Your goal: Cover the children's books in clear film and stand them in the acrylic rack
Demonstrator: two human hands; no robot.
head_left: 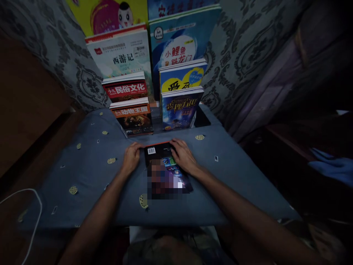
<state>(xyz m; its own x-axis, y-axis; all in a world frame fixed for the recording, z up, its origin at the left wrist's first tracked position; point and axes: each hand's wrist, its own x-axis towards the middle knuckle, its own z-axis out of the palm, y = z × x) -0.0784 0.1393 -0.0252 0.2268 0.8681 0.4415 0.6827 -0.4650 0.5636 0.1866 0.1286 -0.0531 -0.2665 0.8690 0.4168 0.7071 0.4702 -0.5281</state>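
A dark book (158, 152) lies on the cloth-covered table in front of me, its barcode side up and a thin red edge at its far end. Part of its near half is blurred by blocks of pixels. My left hand (132, 155) is closed at the book's far left corner, fingers bent against the edge. At the far right corner my right hand (182, 154) holds the book, its fingers curled over the edge and the side. Just beyond stand two columns of upright books, with an orange-and-black animal book (135, 118) on the left and a blue book (180, 110) on the right.
Behind these stand a red-titled book (127, 89), a pale green book (120, 53), a yellow-and-blue book (180, 77) and a teal book (183, 40). The table (91, 165) wears a grey-blue cloth. A white cable (41, 206) curves at left; patterned curtain (242, 48) hangs behind.
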